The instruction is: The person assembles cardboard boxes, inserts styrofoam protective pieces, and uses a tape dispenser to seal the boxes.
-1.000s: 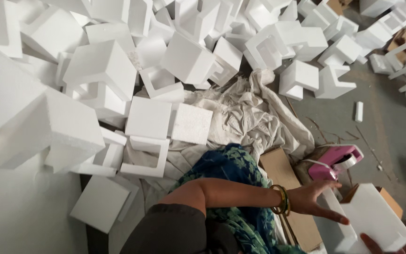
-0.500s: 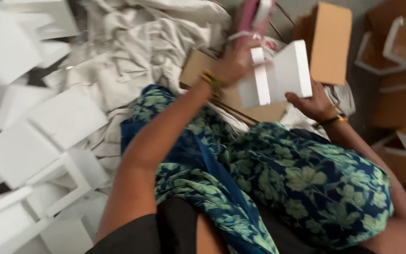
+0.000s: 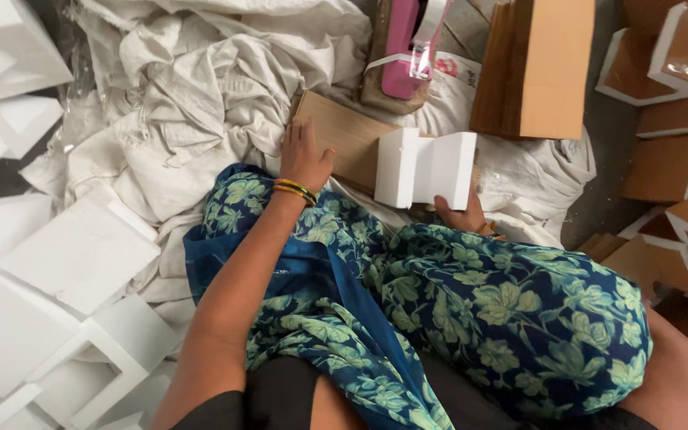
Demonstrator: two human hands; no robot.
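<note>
My right hand (image 3: 462, 213) grips the white foam block (image 3: 425, 168) from below, keeping it upright. My left hand (image 3: 304, 156) lies spread on the flat cardboard (image 3: 342, 137), steadying it.

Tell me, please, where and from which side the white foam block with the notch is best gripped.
Probably across the two flat end faces of the white foam block, coming from above. Its top edge stands free, while the right hand holds the lower edge and the left hand rests on the cardboard sheet beside it.

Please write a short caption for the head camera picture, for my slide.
Right hand holds a white foam block; left hand rests on flat cardboard.
</note>
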